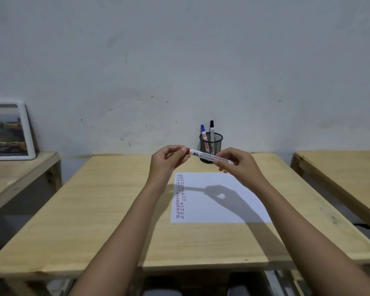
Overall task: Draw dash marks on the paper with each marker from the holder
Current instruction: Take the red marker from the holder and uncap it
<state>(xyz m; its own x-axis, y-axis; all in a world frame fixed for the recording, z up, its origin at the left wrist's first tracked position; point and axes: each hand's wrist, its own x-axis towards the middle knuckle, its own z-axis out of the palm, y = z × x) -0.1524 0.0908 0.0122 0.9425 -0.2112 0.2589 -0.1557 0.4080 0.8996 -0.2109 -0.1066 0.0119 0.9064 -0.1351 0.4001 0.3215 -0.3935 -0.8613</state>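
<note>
A white marker with a red cap [203, 155] is held level in the air above the table, in front of the holder. My left hand [168, 161] pinches its red cap end. My right hand [237, 162] grips the white barrel at the other end. Below them lies a white paper [222, 208] with columns of black and red dash marks [179, 196] along its left side. Behind stands a black mesh holder [214, 142] with a blue-capped marker [203, 130] and a black-capped marker [211, 127] upright in it.
The paper lies on a light wooden table [107, 210] against a pale wall. A framed picture [9, 131] leans on a second wooden table at the left. A third wooden table [346, 167] stands at the right, with gaps between the tables.
</note>
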